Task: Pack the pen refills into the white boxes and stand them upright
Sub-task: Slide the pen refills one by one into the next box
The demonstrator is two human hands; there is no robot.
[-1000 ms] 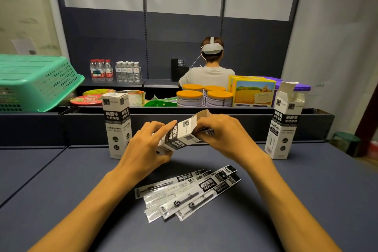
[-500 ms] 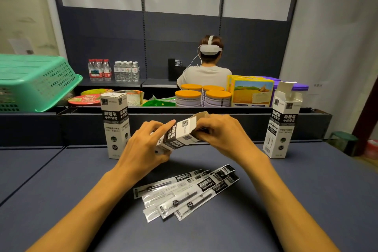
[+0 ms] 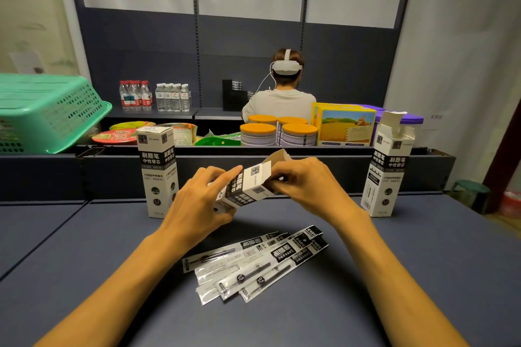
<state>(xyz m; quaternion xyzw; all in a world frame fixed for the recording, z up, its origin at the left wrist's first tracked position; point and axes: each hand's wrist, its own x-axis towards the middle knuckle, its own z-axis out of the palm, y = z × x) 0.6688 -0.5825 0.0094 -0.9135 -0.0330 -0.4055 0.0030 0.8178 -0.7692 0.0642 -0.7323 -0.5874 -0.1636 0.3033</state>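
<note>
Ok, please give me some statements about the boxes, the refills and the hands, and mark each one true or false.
1. Both hands hold one tilted white box. True.
2. The left standing box has its top flap open. False: it is closed; the right standing box has the open flap.
3. The refill packets lie on the table. True.
4. The right hand holds a refill packet. False: it grips the tilted box's open end.
5. The left hand rests flat on the table. False: it grips the box's lower end.

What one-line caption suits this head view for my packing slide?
Both hands, left hand and right hand, hold a tilted white box above loose pen refills.
</note>
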